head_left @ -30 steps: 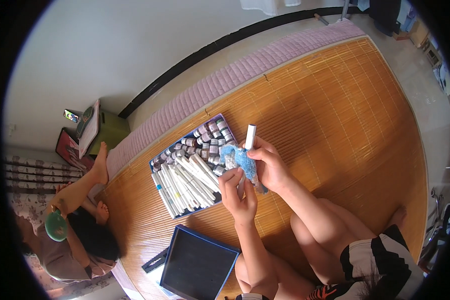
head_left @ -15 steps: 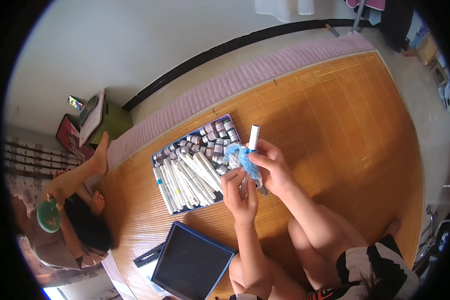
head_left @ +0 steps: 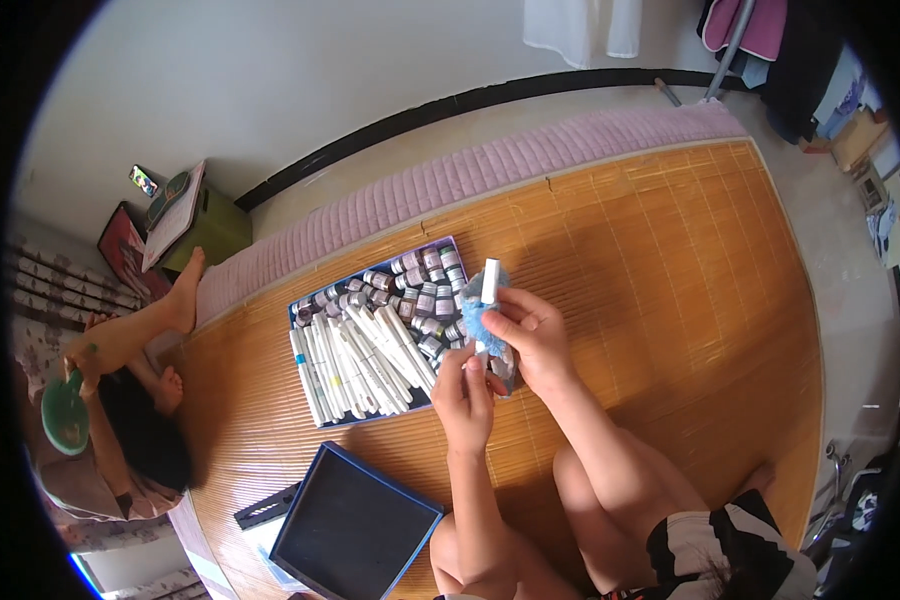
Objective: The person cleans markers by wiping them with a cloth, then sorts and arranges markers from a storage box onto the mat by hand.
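Head view: left hand (head_left: 462, 400) and right hand (head_left: 535, 345) are pinching a white marker (head_left: 490, 285) and cloth (head_left: 482, 328). Boxed bottles (head_left: 426, 302), labels (head_left: 444, 304) unreadable, are sitting on slatted matting (head_left: 670, 300).

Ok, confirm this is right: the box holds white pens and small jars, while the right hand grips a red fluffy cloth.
Not red: the head view shows the fluffy cloth is blue and greyish. The box holds white pens and small jars, while the right hand grips the cloth.

A black baseboard (head_left: 470, 101) edges the pale wall (head_left: 320, 90).
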`<state>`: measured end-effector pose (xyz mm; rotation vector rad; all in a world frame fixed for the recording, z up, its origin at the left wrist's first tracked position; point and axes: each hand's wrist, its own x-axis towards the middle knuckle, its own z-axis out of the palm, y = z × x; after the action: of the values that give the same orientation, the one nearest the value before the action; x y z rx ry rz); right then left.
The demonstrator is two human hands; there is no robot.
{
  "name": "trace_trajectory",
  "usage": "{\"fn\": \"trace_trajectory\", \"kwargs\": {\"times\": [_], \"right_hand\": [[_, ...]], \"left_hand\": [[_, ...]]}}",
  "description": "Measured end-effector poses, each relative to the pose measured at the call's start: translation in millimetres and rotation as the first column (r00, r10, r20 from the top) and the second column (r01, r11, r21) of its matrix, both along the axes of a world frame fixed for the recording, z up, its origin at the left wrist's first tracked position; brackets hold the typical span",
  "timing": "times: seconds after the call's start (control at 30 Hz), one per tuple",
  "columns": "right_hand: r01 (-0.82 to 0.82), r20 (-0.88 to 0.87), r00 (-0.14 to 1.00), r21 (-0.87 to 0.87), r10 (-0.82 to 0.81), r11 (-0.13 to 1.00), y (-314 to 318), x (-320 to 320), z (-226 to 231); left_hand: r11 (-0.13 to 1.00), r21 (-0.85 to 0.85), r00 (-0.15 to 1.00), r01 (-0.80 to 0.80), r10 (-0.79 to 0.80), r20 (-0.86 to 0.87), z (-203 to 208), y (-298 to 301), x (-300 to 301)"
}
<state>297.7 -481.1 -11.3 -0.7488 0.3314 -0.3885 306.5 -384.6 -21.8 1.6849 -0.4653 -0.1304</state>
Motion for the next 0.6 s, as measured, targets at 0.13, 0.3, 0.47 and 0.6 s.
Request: {"fn": "trace_trajectory", "kwargs": {"times": [0.13, 0.3, 0.47, 0.6], "right_hand": [[-0.009, 0.023, 1.0, 0.0, 0.009, 1.0, 0.0, 1.5, -3.0], [0.14, -0.026, 0.99, 0.125, -0.138, 0.982, -2.3, -0.1, 2.0], [0.198, 0.01, 0.979, 0.168, -0.202, 0.966, -0.1, -0.8, -0.9], [0.196, 0.043, 0.978, 0.141, -0.204, 0.97, -0.4, 1.5, 3.5]], "left_hand": [[0.999, -0.024, 0.995, -0.033, 0.03, -0.1, -2.5, 0.3, 0.8], [0.996, -0.081, 0.974, 0.042, -0.059, -0.217, 6.7, -6.2, -1.2], [0.99, -0.111, 0.958, 0.091, -0.117, -0.262, 9.2, -3.3, -1.5], [0.98, -0.183, 0.958, 0.083, -0.129, -0.256, 8.8, -3.9, -2.9]]}}
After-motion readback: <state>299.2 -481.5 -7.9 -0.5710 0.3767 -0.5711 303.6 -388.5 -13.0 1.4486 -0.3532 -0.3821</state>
